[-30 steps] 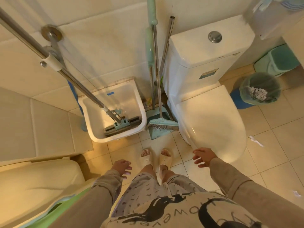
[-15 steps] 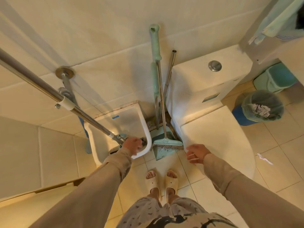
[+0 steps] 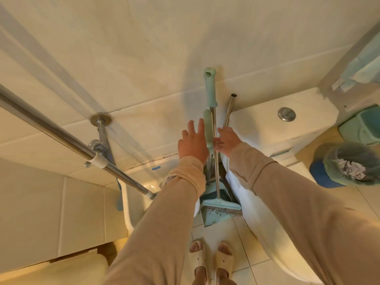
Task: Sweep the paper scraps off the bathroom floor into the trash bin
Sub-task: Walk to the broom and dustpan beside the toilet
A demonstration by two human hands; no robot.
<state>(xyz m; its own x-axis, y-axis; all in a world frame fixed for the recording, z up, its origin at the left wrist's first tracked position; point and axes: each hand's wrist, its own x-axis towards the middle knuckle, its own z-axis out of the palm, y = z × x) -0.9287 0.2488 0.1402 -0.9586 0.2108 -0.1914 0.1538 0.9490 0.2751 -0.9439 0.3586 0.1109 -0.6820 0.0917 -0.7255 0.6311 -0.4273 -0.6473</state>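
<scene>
Hands reach the broom (image 3: 213, 161): left hand (image 3: 193, 144) open just beside its green handle, right hand (image 3: 227, 141) touching, fingers spread.

Both arms in tan sleeves reach up to frame center. Left hand (image 3: 193, 144) spread open, just left of the broom (image 3: 213, 153) handle, contact unclear. Right hand (image 3: 227, 141) at the metal shafts just right of it, fingers loosely curled, grip unclear. Broom stands upright against the wall, head in the teal dustpan (image 3: 213, 215) at lower center. Toilet (image 3: 281, 128) to the right. Bin (image 3: 349, 165) with crumpled paper at right edge. Mop pole (image 3: 61, 134) crosses left side. Slippered feet at bottom center.
</scene>
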